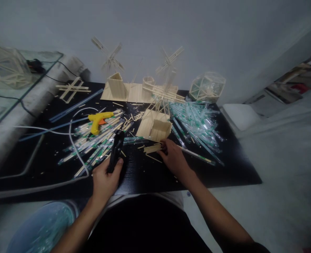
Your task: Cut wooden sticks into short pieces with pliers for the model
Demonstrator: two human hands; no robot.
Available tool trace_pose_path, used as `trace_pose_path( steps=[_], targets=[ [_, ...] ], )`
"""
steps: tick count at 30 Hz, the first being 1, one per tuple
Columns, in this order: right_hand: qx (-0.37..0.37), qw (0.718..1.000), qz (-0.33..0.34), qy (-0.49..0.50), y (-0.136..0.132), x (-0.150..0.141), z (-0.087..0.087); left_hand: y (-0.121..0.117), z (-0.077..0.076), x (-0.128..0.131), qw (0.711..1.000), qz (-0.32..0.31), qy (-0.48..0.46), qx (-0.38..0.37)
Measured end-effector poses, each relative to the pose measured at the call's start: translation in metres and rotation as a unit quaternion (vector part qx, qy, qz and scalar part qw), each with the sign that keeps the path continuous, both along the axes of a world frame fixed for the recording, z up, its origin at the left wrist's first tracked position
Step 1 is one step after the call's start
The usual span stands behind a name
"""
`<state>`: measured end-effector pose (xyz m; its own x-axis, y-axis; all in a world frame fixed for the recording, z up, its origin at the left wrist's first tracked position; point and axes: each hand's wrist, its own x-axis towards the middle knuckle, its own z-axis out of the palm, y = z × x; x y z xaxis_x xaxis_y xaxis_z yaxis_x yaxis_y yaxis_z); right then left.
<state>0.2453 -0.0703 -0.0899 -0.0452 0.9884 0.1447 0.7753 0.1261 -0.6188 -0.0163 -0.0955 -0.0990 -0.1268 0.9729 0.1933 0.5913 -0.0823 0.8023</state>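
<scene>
My left hand (106, 177) is wrapped round a pair of black pliers (116, 149), their head pointing up and away from me. The exact shape of the jaws is too dark to make out. At the front of a wooden base, my right hand (174, 158) has its fingers closed on the end of a small bunch of thin wooden sticks (152, 149) lying on the black table (139, 179). A loose stick (153, 159) lies just below the bunch. Behind that hand stands a small open wooden box (160, 130) on its flat base.
A yellow glue gun (98, 121) rests on plastic-wrapped chopsticks (99, 140), its white cord (72, 140) looping left. Clear wrappers (197, 123) heap at the right. Windmill-like stick models (115, 86) stand along the wall. A blue bin (43, 228) is below the left edge.
</scene>
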Motion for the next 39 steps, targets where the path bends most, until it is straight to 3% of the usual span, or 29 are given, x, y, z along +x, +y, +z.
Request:
trace_pose_path(
  steps=[12, 27, 39],
  targets=[
    [0.001, 1.0, -0.012, -0.006, -0.001, -0.002, 0.002, 0.001, 0.005, 0.002, 1.0, -0.001, -0.009, 0.001],
    [-0.006, 1.0, -0.004, 0.019, -0.002, -0.006, 0.003, 0.001, -0.001, 0.0, 1.0, -0.005, -0.011, -0.01],
    [0.025, 0.998, 0.005, -0.059, -0.01, -0.005, 0.011, 0.001, 0.0, 0.0, 1.0, -0.002, 0.003, -0.005]
  ],
)
